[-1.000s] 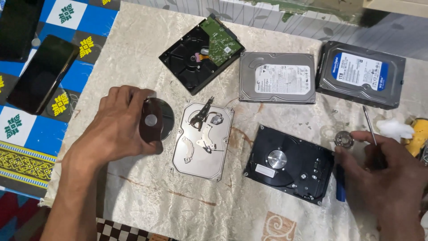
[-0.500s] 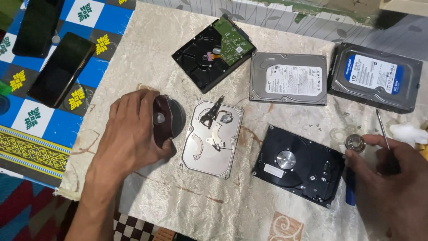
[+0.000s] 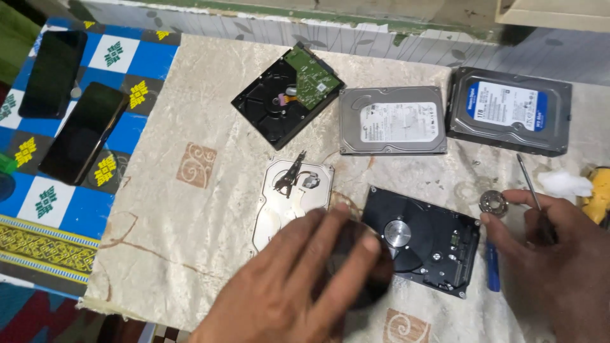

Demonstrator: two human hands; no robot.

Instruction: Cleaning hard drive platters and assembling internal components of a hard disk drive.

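Your left hand (image 3: 298, 286) is nearest, by the tabletop's (image 3: 190, 254) front edge. Its fingers are spread flat and pressed together over a dark, shiny round disk platter (image 3: 372, 279), which shows only as a curved rim under your fingertips; the hand covers it rather than closing around it. The platter lies between the two opened drives at the front middle of the tabletop.

Just left of it and partly under your fingers sits the silver drive base (image 3: 289, 197), a bright metal casting with a black pointed actuator arm at its top. Touching the platter on the right is the black drive (image 3: 426, 244), a matte rectangular shell with a polished round spindle hub.

Near the right edge, your right hand (image 3: 553, 248) pinches a small ribbed metal ring (image 3: 493, 203) between thumb and forefinger, and a thin screwdriver (image 3: 530, 184) with a steel shaft runs through the same closed grip. A blue stick-like item (image 3: 492, 274) lies just below it.

The tabletop wears a cream, crinkled cloth with brown scroll marks.

Toward the far edge lie a black drive with a green circuit board (image 3: 289, 95), a grey-labelled drive (image 3: 393, 121) and a blue-labelled drive (image 3: 508, 108). Off the left edge, two dark glossy phones (image 3: 82, 133) rest on a blue patterned mat.
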